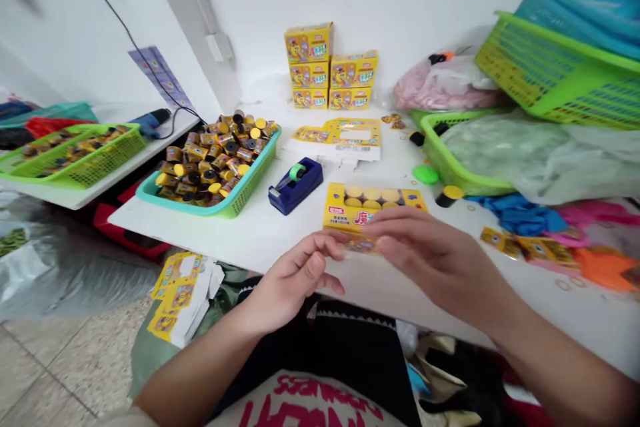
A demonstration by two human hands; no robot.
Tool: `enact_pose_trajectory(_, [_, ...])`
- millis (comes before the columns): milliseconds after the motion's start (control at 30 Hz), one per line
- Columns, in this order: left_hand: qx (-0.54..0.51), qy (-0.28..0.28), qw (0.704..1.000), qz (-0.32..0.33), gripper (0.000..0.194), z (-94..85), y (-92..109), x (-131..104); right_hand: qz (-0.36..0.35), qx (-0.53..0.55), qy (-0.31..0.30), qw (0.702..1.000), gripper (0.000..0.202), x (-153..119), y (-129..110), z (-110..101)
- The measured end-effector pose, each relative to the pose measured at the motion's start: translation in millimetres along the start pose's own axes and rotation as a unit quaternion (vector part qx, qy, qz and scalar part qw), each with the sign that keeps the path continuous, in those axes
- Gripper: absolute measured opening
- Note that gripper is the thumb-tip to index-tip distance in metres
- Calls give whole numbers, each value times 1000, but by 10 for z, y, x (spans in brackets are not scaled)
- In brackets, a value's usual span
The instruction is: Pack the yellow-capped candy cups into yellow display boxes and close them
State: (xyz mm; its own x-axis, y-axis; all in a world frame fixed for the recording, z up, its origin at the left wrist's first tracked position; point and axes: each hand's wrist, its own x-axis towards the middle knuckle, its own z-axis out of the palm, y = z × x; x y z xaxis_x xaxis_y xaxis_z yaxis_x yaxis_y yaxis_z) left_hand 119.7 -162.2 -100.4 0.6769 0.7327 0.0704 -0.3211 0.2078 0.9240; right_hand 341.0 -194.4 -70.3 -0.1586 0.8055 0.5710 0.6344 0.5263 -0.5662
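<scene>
A yellow printed carton lies on the white table in front of me, with rows of yellow lids showing through its top window. My left hand hovers at the table's front edge near the carton's lower left corner, fingers loosely curved and apart, holding nothing visible. Over the carton's front right part is my right hand, its fingers stretched out and hiding some of the front face. Whether its fingertips touch the carton, I cannot tell. Left of the carton stands a blue tape dispenser; a black jar with a yellow lid is to its right.
A teal basket full of small jars sits at left. Flat cartons lie behind the dispenser, and stacked yellow boxes stand against the wall. Green baskets with bags crowd the right. More flat cartons rest beside my lap.
</scene>
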Motion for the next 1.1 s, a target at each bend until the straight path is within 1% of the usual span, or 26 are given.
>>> enact_pose_trajectory(67, [30, -14, 999, 4, 23, 39, -24, 4, 28, 47, -31, 998, 11, 28, -149, 52])
enact_pose_trajectory(133, [83, -7, 996, 12, 23, 41, -8, -4, 52, 73, -43, 995, 11, 31, -206, 66])
enact_pose_trajectory(200, [154, -3, 988, 28, 24, 29, 38, -23, 69, 89, -59, 992, 11, 24, -201, 55])
enact_pose_trajectory(267, [225, -6, 973, 55, 25, 23, 89, -43, 82, 108, -84, 987, 10, 21, -173, 42])
enact_pose_trajectory(333, [265, -10, 962, 71, 25, 30, 122, -54, 91, 130, -101, 982, 8, 22, -151, 42])
enact_pose_trajectory(400, [260, 0, 963, 69, 23, 54, 121, -52, 79, 128, -79, 986, 5, 16, -151, 50])
enact_pose_trajectory(433, [240, 12, 969, 60, 21, 69, 106, -47, 57, 110, -56, 991, 3, 8, -158, 52])
enact_pose_trajectory(467, [204, 29, 977, 45, 18, 84, 81, -41, 24, 86, -26, 996, 4, -5, -169, 51])
enact_pose_trajectory(533, [103, 65, 992, 12, 17, 109, 13, -32, -55, 33, 36, 997, 13, -43, -196, 35])
enact_pose_trajectory(567, [59, 74, 995, 6, 21, 115, -25, -29, -88, 12, 57, 994, 18, -66, -208, 22])
enact_pose_trajectory(600, [34, 78, 996, 18, 28, 117, -61, -28, -111, 1, 69, 991, 22, -91, -219, 8])
enact_pose_trajectory(633, [40, 76, 995, 49, 37, 116, -91, -27, -119, 0, 73, 990, 24, -116, -225, -4])
enact_pose_trajectory(700, [125, 57, 982, 129, 51, 109, -124, -23, -100, 22, 58, 993, 26, -165, -225, -12])
enact_pose_trajectory(733, [169, 48, 972, 158, 54, 106, -125, -16, -78, 44, 50, 995, 26, -187, -218, -6])
enact_pose_trajectory(767, [198, 39, 965, 166, 52, 106, -119, -4, -53, 68, 45, 995, 26, -207, -208, 7])
enact_pose_trajectory(800, [210, 32, 964, 159, 45, 110, -110, 12, -30, 89, 42, 995, 26, -225, -197, 26])
enact_pose_trajectory(833, [208, 30, 967, 141, 35, 119, -104, 31, -8, 104, 39, 994, 26, -239, -184, 48])
enact_pose_trajectory(900, [174, 40, 979, 94, 11, 153, -126, 73, 26, 113, 37, 993, 24, -260, -156, 93])
enact_pose_trajectory(933, [146, 52, 986, 65, 6, 179, -161, 95, 39, 106, 39, 993, 22, -266, -140, 112])
enact_pose_trajectory(967, [110, 66, 991, 31, 9, 210, -214, 117, 47, 88, 45, 994, 21, -270, -121, 129])
enact_pose_trajectory(1033, [16, 101, 994, -46, 17, 289, -364, 165, 41, 15, 62, 997, 18, -274, -73, 153])
enact_pose_trajectory(1100, [-82, 149, 981, -97, 21, 380, -531, 222, 15, -88, 75, 993, 16, -278, -8, 170])
